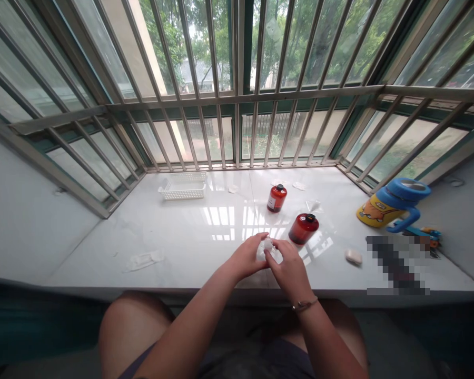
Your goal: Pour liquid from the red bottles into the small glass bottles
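In the middle, near the ledge's front edge, my left hand curls round a small clear or whitish container, mostly hidden by the fingers. My right hand pinches a small white piece at its top, thumb and fingers closed on it. Both hands nearly meet there. Just beyond my right hand stands a dark red bottle with a black top. Farther back, a second, smaller-looking red bottle with a pale label stands upright.
A white plastic basket sits at the back left. Clear plastic wrap and thin white scraps lie about. On the right are a blue-and-yellow jug, a toy, a pale rounded object and a blurred dark item. Window bars close the back.
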Available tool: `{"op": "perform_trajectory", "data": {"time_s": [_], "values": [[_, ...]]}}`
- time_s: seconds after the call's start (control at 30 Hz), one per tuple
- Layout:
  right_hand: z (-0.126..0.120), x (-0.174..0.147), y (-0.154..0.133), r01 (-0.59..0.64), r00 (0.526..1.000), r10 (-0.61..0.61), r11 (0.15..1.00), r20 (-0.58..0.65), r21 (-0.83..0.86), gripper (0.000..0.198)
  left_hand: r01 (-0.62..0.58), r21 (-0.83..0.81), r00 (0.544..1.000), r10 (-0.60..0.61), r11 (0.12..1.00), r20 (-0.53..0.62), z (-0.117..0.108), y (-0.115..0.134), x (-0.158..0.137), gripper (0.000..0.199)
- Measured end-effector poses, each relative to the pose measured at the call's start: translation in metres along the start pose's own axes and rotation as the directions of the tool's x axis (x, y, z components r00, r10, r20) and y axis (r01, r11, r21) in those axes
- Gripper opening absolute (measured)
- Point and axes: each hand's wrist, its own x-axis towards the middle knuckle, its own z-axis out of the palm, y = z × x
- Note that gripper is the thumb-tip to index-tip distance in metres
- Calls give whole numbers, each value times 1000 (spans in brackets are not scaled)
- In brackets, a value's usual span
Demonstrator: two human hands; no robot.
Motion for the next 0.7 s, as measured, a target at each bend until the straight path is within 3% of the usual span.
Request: {"op": "perform_trajectory", "data": {"time_s": [0.23, 0.4, 0.57, 0.7], "values": [[8, -21, 13, -61, 998, 60, 996, 14, 65, 27, 101, -17, 988, -103, 995, -113, 4, -10, -17, 85], [4, -32, 2, -166, 986, 159, 957, 47, 239, 34, 136, -8, 974, -135, 991, -183, 6, -7, -26, 78], [13, -32, -5, -231, 972, 193, 889, 134, 395, 41, 132, 14, 974, -127, 991, -190, 6, -2, -26, 74], [18, -39, 5, -255, 967, 236, 883, 96, 394, 39, 139, 21, 974, -133, 990, -186, 7, -6, -27, 79]]}}
